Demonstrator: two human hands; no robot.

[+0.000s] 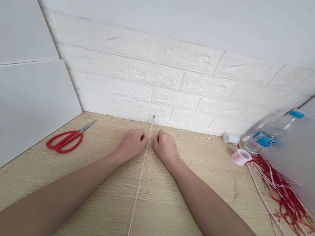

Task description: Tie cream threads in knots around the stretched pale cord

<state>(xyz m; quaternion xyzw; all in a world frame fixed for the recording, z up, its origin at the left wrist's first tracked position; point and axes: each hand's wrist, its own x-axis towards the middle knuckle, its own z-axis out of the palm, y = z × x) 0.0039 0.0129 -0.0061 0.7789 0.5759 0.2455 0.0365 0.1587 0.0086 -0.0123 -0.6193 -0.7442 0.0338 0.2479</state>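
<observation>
A pale pink cord runs taut from a small dark fixing low on the wall down toward me. Just left of it, my left hand is closed, fingers curled. My right hand is closed the same way on the cord's other side. Between the two fists a thin cream thread crosses the cord, and both hands grip it. One loop of that thread lies out to the left, and a loose tail curls below my right wrist.
Red-handled scissors lie at left. On the right are a white spool, a pink thread spool, a water bottle and a tangle of red cords. Thread scraps lie near the wall. White panels border both sides.
</observation>
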